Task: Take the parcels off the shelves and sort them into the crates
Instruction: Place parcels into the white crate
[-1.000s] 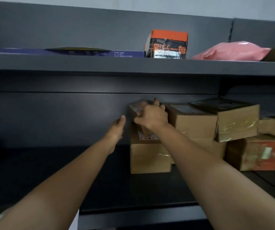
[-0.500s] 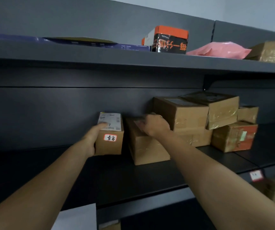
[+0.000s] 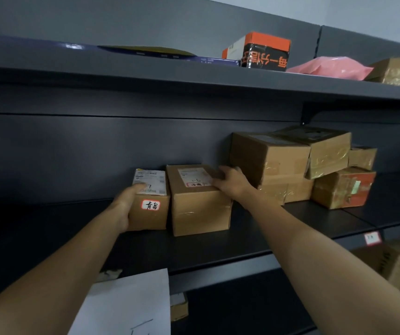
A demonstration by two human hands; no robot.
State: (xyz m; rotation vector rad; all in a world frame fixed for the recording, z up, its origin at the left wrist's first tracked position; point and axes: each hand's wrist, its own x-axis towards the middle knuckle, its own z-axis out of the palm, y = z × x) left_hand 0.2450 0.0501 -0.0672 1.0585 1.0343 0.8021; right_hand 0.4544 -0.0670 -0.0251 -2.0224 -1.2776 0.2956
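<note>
On the middle shelf (image 3: pixel 218 252) my left hand (image 3: pixel 125 204) grips a small cardboard parcel (image 3: pixel 152 213) by its left side, thumb on the white shipping label on top; a red-edged sticker with handwriting is on its front. Right beside it stands a larger brown parcel (image 3: pixel 199 211) with a label on top. My right hand (image 3: pixel 230 181) lies over that parcel's top right corner, fingers curled on its far edge. No crates are in view.
A pile of taped cardboard boxes (image 3: pixel 290 163) sits right of my right hand, with a red-marked box (image 3: pixel 341 187) at its end. The top shelf holds an orange-black box (image 3: pixel 264 53), a pink bag (image 3: pixel 329 67) and flat envelopes. A white sheet (image 3: pixel 126 303) hangs below.
The small parcel has come off the stack into my left hand and now sits beside the larger parcel. My right hand has shifted onto the larger parcel's top right corner.
</note>
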